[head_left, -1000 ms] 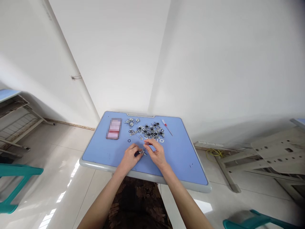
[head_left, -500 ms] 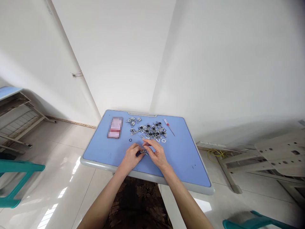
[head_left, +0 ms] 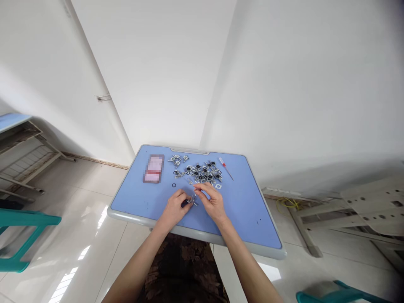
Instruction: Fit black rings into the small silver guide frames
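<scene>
In the head view, the landmark is the pile of metal parts (head_left: 205, 172) on the blue desk (head_left: 243, 210). Just to the near side of it, the left hand (head_left: 176, 206) has its fingers curled closed around a small metal fitting (head_left: 191, 201), which sits between the two hands, low over the desk. The right hand (head_left: 213, 203) is right of the fitting, at the pile's near edge, with thumb and forefinger brought close together above it; whether they grip anything is too small to tell

Compared with the previous frame, the right hand has drawn slightly rightwards, away from the left hand, and more of the fitting's bright upper end shows. The left hand and the pile look unchanged

Beyond the pile to the left lies a smaller cluster of fittings (head_left: 176, 160); left and nearer, a black ring (head_left: 174, 185). Right of the pile is a red-and-white-handled tool (head_left: 226, 168), its thin shaft angled towards the person. Well left of the pile lies a pink rectangular item (head_left: 153, 168) with a red band, its surface pixelated, so no writing or brand can be read
</scene>
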`<state>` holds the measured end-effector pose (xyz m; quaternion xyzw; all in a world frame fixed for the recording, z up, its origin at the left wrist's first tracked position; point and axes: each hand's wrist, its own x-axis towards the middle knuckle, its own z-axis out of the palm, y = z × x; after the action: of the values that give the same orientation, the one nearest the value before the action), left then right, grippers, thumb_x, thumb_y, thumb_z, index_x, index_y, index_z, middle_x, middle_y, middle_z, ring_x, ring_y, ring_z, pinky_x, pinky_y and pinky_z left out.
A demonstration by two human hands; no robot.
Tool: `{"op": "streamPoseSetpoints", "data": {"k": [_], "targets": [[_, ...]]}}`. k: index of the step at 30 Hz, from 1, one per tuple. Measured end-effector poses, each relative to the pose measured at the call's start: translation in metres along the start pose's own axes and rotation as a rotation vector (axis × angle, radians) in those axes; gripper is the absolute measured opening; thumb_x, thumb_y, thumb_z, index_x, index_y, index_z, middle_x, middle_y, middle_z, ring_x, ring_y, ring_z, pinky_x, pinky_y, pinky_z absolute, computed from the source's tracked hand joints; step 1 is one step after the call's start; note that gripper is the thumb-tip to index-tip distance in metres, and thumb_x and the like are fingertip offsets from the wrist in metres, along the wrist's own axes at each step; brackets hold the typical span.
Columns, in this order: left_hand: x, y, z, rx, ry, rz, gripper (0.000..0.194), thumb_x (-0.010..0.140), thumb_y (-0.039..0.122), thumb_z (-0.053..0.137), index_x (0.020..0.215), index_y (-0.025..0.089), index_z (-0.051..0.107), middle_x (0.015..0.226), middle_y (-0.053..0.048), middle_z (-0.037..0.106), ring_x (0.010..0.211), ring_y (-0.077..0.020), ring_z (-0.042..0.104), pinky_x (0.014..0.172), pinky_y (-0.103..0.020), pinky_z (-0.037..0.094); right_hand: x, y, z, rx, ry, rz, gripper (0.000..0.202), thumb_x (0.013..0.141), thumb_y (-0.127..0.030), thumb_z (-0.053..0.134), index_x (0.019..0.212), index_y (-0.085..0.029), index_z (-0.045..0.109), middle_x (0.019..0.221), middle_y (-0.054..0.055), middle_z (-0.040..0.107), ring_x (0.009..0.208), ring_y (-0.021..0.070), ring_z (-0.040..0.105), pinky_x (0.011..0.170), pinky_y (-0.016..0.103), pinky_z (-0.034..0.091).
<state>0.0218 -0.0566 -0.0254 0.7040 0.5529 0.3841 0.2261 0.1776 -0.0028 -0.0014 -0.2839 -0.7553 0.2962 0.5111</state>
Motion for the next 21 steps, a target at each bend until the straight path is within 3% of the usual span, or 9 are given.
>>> {"op": "streamPoseSetpoints", "data": {"k": [8, 21], "targets": [[0.0004, -0.0018, 0.0015, -0.012, 0.0, 0.004, 0.007, 0.084, 0.017, 0.059, 0.089, 0.018, 0.063, 0.09, -0.004, 0.058, 0.085, -0.0168, 0.057, 0.078, -0.03, 0.046, 0.0002, -0.0014, 0.0015, -0.004, 0.046, 0.043, 0.013, 0.086, -0.027, 0.057, 0.092, -0.023, 0.068, 0.08, 0.003, 0.063, 0.071, 0.0165, 0.058, 0.068, 0.032, 0.05], [-0.0001, -0.0055, 0.0036, -0.005, 0.007, 0.01, 0.006, 0.083, 0.018, 0.059, 0.087, 0.017, 0.062, 0.091, -0.004, 0.058, 0.086, -0.0171, 0.057, 0.079, -0.031, 0.046, -0.0014, -0.0038, 0.0052, -0.038, 0.071, 0.017, 0.013, 0.086, -0.025, 0.058, 0.093, -0.023, 0.068, 0.077, 0.002, 0.06, 0.068, 0.0155, 0.055, 0.065, 0.031, 0.049]]}}
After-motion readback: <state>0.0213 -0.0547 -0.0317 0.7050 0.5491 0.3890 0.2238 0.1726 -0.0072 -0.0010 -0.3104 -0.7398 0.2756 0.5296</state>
